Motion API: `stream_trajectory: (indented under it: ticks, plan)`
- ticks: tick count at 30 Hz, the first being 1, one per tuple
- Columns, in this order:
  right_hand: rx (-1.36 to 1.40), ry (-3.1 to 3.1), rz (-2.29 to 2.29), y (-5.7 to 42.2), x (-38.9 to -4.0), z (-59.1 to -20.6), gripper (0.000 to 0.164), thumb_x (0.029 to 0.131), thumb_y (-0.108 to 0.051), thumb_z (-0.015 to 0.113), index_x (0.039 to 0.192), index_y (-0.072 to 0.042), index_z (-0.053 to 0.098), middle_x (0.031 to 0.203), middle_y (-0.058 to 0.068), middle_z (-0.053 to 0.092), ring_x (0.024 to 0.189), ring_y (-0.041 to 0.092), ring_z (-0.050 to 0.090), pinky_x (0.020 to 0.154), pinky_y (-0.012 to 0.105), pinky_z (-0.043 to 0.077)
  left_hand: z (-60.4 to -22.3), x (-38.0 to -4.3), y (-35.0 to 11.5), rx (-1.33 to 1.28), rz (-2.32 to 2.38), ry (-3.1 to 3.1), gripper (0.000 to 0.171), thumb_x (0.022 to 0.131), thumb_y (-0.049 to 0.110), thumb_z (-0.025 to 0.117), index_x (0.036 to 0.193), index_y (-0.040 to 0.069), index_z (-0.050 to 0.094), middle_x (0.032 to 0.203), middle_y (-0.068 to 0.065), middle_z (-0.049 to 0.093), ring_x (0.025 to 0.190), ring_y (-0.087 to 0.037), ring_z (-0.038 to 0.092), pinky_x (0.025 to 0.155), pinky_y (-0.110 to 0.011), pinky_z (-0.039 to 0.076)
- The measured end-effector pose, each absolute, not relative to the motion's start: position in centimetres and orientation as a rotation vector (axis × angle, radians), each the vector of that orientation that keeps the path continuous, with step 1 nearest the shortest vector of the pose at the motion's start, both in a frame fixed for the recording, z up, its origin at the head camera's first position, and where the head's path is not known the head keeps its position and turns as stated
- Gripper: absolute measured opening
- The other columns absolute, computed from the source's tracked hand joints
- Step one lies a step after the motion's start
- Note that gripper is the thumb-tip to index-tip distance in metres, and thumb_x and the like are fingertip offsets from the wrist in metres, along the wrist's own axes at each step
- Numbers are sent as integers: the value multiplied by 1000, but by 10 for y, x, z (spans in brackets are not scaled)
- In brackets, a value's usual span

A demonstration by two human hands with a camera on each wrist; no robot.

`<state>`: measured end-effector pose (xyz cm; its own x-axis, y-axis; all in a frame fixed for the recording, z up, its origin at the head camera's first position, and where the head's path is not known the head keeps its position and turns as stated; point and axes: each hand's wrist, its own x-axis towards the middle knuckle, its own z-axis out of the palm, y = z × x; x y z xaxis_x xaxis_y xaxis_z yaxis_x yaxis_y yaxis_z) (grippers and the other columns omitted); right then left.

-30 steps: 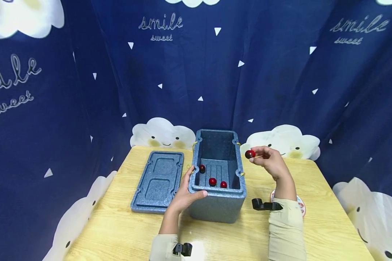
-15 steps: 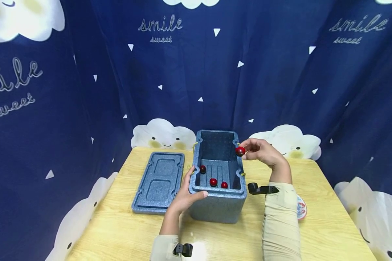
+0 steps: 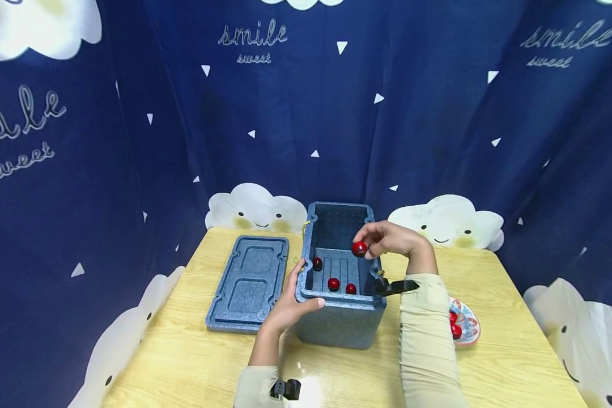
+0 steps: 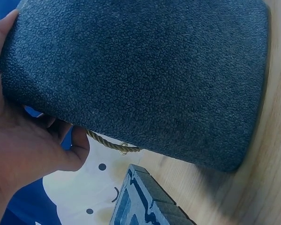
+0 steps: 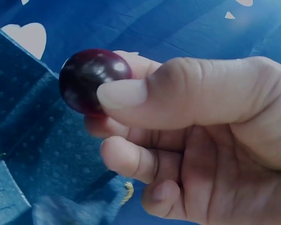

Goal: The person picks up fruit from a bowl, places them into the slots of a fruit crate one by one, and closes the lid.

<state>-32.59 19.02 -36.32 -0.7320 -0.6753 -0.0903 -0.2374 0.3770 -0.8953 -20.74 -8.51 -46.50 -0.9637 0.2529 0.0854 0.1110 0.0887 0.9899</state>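
You have two hands in view, one left hand (image 3: pixel 288 306) and one right hand (image 3: pixel 392 241), with two beige fabric sleeves (image 3: pixel 427 334) and two black wrist-worn devices (image 3: pixel 287 390). You can count at least six glossy dark-red round cherries: one held cherry (image 3: pixel 359 249) in your right hand, three inside cherries (image 3: pixel 334 284) in the one deep speckled blue-grey box (image 3: pixel 336 328), and two visible plate cherries (image 3: pixel 456 331) on the one white plate with a red-and-blue pattern (image 3: pixel 472 324); your sleeve hides part of that plate, so you cannot count it fully. You also have one flat speckled blue-grey lid (image 3: pixel 247 297) with two recessed panels, and one pale wood-grain desk (image 3: pixel 183 351).
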Motion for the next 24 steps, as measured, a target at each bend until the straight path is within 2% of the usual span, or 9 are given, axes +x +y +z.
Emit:
stream_trajectory:
  ticks: [7,15,19,24]
  plan:
    - [-780,2198,-1248,176,-329,-368,34,74,4,69,108,1,62,86,12,64,78,22,56,70,33,47,-452,-201,-84,380,2003,2238,97,75,16,74,150,19,13,153,-14,4,136,-36,3,102,-63,10]
    - [-695,2155,-1230,171,-332,-372,30,76,8,65,105,3,63,87,16,65,76,19,59,62,28,46,-453,-202,-84,373,2002,2240,97,75,17,75,150,18,13,152,-15,5,136,-36,5,102,-63,11]
    - [-663,2188,-1232,170,-331,-372,27,77,8,65,104,2,63,87,13,65,76,18,59,59,27,43,-452,-202,-84,374,2016,2228,97,75,16,75,150,18,13,152,-15,4,136,-36,4,102,-63,11]
    - [-690,2239,-1252,174,-322,-370,26,79,3,65,105,5,62,84,10,64,76,18,57,66,30,47,-452,-200,-84,371,2013,2234,97,75,16,75,150,18,13,152,-15,4,136,-36,4,102,-62,10]
